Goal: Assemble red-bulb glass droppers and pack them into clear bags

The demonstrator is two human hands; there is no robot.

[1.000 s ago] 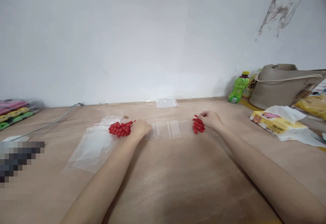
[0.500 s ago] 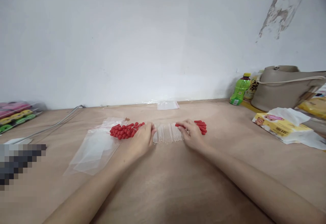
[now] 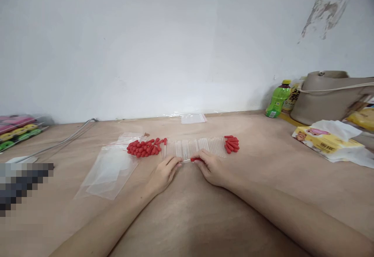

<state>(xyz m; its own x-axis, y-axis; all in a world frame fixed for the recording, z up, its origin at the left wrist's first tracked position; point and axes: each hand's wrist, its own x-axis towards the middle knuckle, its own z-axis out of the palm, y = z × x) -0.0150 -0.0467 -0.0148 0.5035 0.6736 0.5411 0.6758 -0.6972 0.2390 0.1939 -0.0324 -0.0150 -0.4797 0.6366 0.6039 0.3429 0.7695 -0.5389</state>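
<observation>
My left hand (image 3: 167, 171) pinches one end of a clear dropper tube (image 3: 186, 161) just in front of a row of similar tubes. In my right hand (image 3: 210, 167), closed fingers grip a red rubber dropper bulb (image 3: 195, 159), its end facing the tube; whether the two touch I cannot tell. Behind the hands the row of clear tubes (image 3: 182, 147) lies side by side on the table. A heap of red bulbs (image 3: 142, 149) is left of the row, partly on flat clear plastic bags (image 3: 109, 167). A smaller group of red bulbs (image 3: 232, 144) lies at its right end.
A small clear bag (image 3: 193, 118) lies near the wall. At the right are a green bottle (image 3: 278, 100), a beige handbag (image 3: 321, 99) and a yellow tissue pack (image 3: 330, 142). A grey cable (image 3: 64, 141) and packs of coloured items (image 3: 19, 128) are at the left.
Both hands have moved toward me, off the tube row. My left hand now has a tube, brought up to the red bulb in my right hand.
</observation>
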